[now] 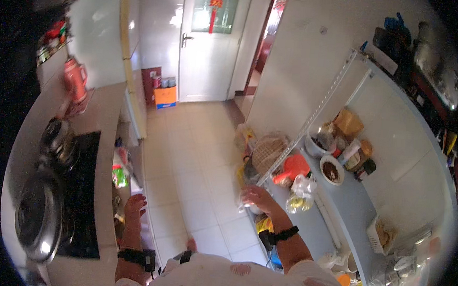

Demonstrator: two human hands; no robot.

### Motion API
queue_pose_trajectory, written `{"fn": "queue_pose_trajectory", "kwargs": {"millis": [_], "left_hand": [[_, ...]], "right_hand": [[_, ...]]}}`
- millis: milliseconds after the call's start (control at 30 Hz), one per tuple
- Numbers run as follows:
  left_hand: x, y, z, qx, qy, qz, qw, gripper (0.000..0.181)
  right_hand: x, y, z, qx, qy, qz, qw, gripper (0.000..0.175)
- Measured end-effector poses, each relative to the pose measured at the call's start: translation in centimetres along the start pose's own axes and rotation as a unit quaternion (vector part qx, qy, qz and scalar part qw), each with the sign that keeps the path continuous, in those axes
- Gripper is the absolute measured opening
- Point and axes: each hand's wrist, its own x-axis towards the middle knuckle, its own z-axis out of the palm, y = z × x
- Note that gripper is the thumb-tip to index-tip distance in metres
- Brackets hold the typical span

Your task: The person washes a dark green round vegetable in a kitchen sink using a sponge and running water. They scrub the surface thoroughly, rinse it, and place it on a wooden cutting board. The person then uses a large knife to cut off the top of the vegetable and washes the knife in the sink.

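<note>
My left hand (pixel 135 205) hangs beside the stove counter (pixel 108 159), its fingers loosely bent and apart, holding nothing that I can see. Below the counter an open cabinet with a green and red packet (pixel 120 176) lies close to it. My right hand (pixel 258 198) is at the front of a metal shelf rack (pixel 306 222), fingers half curled and spread. Whether it touches the pale plastic item under it, I cannot tell. Nearby on the rack are a red plastic ladle or scoop (pixel 293 168) and a clear bag with yellowish contents (pixel 301 194).
A lidded wok (pixel 37 218) and a pot (pixel 56 136) stand on the black cooktop (pixel 80 197). A red thermos (pixel 75 80) is behind them. The tiled floor (pixel 188 160) runs to a white door (pixel 206 67). An orange box (pixel 165 96) sits by it. A white bowl (pixel 332 171) is on the rack.
</note>
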Motion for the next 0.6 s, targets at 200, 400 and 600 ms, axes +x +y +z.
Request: {"fn": "queue_pose_trajectory", "kwargs": {"millis": [200, 400, 600], "left_hand": [[12.1, 4.5, 7.3, 0.018, -0.08, 0.019, 0.996, 0.023], [20.3, 6.9, 9.7, 0.019, -0.103, 0.0, 0.995, 0.023], [24.5, 8.3, 6.0, -0.011, 0.06, -0.013, 0.998, 0.027]], "right_hand": [[8.1, -1.7, -4.7, 0.103, 0.065, -0.002, 0.993, 0.035], [18.1, -4.3, -7.5, 0.018, 0.109, 0.077, 0.991, 0.036], [35.5, -3.9, -9.2, -0.005, 0.027, 0.086, 0.996, 0.036]]}}
